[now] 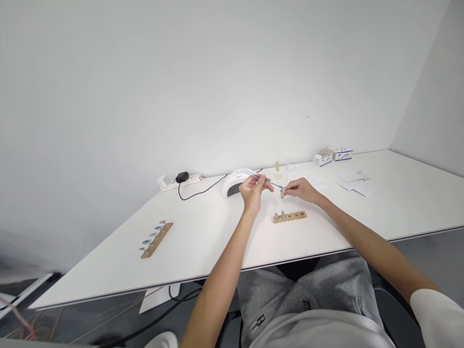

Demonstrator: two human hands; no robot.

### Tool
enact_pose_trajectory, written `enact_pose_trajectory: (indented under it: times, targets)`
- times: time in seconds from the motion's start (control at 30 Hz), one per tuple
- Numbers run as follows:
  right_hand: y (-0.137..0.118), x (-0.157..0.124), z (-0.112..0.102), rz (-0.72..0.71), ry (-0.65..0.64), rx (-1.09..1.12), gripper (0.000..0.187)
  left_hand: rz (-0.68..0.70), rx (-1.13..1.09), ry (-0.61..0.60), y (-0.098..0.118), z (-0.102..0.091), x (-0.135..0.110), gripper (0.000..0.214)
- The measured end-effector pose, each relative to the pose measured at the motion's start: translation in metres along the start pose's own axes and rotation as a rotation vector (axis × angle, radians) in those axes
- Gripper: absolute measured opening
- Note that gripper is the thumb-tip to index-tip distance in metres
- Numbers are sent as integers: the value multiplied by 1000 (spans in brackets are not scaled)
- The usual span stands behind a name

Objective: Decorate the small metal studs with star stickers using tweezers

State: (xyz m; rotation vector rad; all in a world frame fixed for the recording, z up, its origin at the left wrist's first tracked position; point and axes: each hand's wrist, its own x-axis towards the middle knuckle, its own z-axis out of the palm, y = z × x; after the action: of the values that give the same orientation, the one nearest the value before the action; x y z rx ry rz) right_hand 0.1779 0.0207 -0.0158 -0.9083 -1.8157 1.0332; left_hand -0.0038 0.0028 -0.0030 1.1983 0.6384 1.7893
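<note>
Above the white tabletop (203,237): left hand (255,188), fingers pinched on 1 slender blue-purple rod (274,184); right hand (302,189), thumb and fingers gripping 1 small clear-and-silvery piece (282,194) beside the rod's tip. Near side: 1 tan wooden strip (293,218) bearing 2 upright glossy pieces (283,215). Farther left: 1 matching wooden strip (157,243) bearing 5 bluish-silver pieces (147,241). Toward the pale wall (217,96): 2 white-and-blue cardboard boxes (343,154), 1 cream-coloured bottle (278,174).

plain pale back wall (181,87), right wall (442,96) meets it at a corner. white desk (203,237), dark edge line, up against back wall. grey floor (90,309) below, black chair (391,304). soft light.
</note>
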Motion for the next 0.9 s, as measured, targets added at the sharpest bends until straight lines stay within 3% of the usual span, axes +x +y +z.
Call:
enact_pose_trajectory:
  times: [0.3, 0.5, 0.63, 0.77, 0.9]
  targets:
    - [10, 4, -4, -4, 26, -11, 28, -14, -19, 17, -2, -4, 3, 30]
    - [23, 13, -27, -53, 156, -44, 29, -9, -49, 40, -2, -8, 7, 28]
    - [40, 16, -51, 72, 260, -128, 23, -20, -49, 27, -3, -9, 7, 28]
    - [60, 16, -66, 197, 226, -202, 17, -28, -45, 24, -3, -9, 7, 28]
    - [71, 15, -67, 259, 192, -330, 15, -31, -52, 23, -3, -9, 6, 28]
